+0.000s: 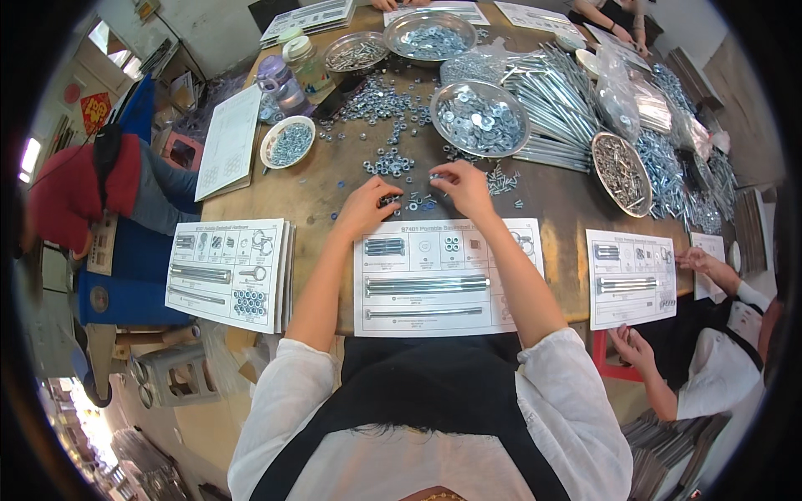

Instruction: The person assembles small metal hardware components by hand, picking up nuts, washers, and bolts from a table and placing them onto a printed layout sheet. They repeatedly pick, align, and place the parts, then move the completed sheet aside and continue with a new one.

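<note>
My left hand [368, 206] rests on the table just beyond the middle card, its fingers curled over small dark pieces [388, 200] that are partly hidden. To its right, my right hand [464, 189] pinches a small shiny metal piece [434, 176], too small to name surely. Between the hands lie a few loose nuts [413, 201]. Under my forearms is a printed card [422, 267] with long bolts, threaded rods and small hardware on its face. Beyond my hands sits a small pile of nuts [389, 163]; short screws [502, 180] lie right of my right hand.
A steel bowl of washers [479, 118], a bowl of screws [621, 174] and a white bowl of small hardware [287, 144] stand around. Long rods [551, 104] heap at the back right. Stacked cards [225, 275] lie left. A co-worker's hands hold a card [632, 280] at right.
</note>
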`<state>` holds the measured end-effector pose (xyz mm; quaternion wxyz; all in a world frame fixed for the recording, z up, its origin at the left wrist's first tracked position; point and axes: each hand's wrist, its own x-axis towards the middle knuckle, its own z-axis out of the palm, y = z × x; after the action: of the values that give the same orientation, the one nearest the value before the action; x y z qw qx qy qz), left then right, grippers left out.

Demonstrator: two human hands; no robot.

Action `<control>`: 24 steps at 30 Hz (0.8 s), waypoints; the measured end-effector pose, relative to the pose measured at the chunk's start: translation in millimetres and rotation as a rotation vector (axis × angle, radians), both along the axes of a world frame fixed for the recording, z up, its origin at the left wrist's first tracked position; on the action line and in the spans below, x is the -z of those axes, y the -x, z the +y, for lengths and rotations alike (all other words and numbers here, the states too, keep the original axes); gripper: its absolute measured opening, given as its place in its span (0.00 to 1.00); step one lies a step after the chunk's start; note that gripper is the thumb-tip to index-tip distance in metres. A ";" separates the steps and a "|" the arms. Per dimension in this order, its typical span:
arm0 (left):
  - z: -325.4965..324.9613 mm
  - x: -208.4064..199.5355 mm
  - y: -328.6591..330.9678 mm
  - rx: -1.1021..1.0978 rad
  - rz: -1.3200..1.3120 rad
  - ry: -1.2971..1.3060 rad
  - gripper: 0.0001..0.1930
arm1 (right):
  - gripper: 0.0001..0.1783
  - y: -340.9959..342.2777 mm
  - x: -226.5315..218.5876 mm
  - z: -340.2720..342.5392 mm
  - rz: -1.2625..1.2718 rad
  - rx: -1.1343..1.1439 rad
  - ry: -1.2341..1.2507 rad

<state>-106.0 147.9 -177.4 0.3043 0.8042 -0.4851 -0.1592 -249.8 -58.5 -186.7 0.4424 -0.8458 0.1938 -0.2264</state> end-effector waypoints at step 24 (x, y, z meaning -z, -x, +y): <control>-3.9 25.9 2.2 -0.209 -0.327 -0.025 0.13 | 0.14 304.1 -10.5 27.9 0.044 0.305 -0.295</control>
<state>-108.2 143.9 -203.4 0.2263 0.8691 -0.4399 0.0000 -553.9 -30.6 -176.1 0.5179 -0.7375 0.3601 -0.2412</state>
